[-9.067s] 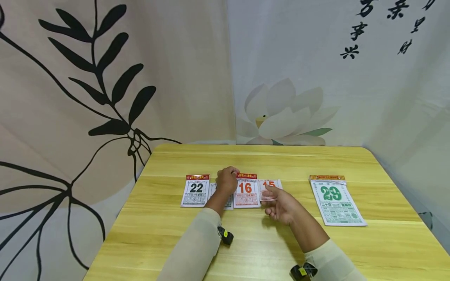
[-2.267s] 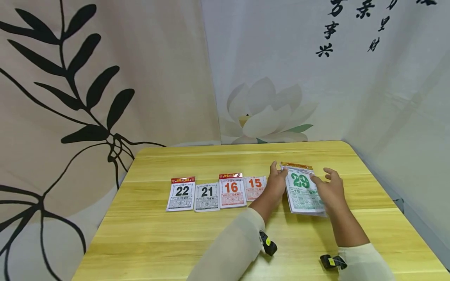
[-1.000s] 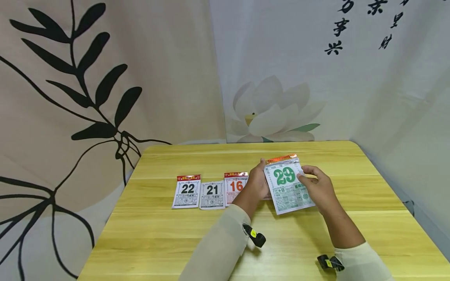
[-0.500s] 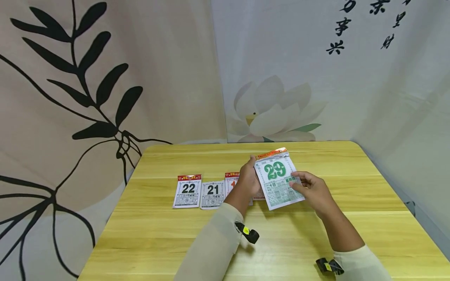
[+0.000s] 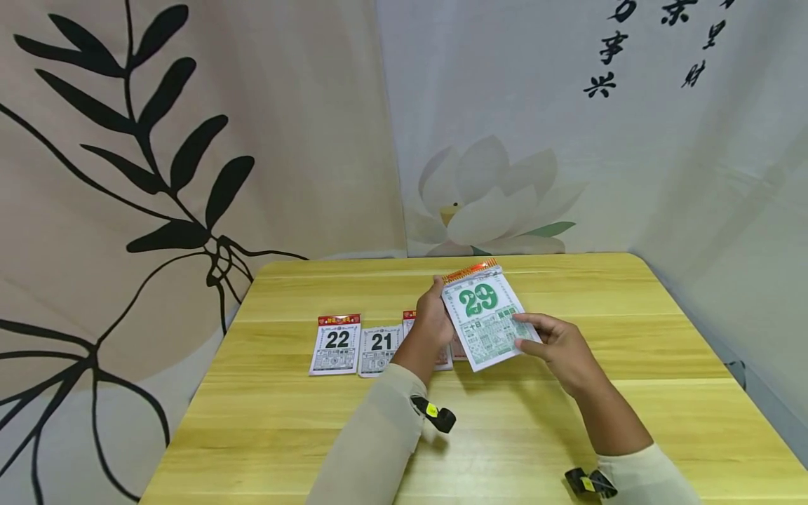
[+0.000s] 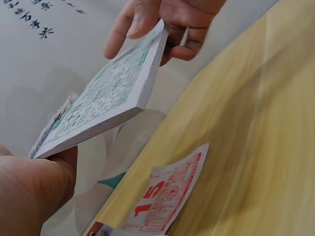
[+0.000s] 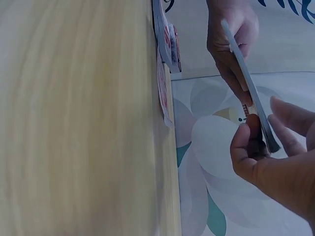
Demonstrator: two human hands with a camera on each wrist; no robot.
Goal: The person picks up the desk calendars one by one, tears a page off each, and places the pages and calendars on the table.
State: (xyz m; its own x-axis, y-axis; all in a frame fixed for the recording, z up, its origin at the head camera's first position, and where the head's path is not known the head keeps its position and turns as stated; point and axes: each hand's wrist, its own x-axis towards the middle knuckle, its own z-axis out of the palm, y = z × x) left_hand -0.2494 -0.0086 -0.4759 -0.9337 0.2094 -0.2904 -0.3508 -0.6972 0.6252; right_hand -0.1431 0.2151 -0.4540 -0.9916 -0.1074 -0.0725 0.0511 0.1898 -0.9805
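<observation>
A tear-off calendar [image 5: 482, 322] showing a green 29 is held tilted above the table in both hands. My left hand [image 5: 432, 319] grips it by its left side near the red-and-gold header, fingers passing behind the pad. At the lower right edge, my right hand [image 5: 562, 354] pinches the pad, thumb in front and some fingers behind, as the right wrist view shows around the pad's thin edge [image 7: 251, 83]. Below, a loose sheet [image 6: 167, 196] with a red 15 lies on the table. The red 16 calendar [image 5: 444, 359] is mostly hidden behind the left hand.
A calendar [image 5: 335, 344] with a black 22 and red header lies at the left, beside a headerless sheet [image 5: 380, 351] marked 21. The wooden table [image 5: 303, 435] ends at a printed curtain [image 5: 328, 140]. Cameras are strapped to both wrists.
Earlier, the 29 calendar lay at the table's right while my hands were at the 16 and 15. Since then both hands have lifted it and carried it left, tilting it.
</observation>
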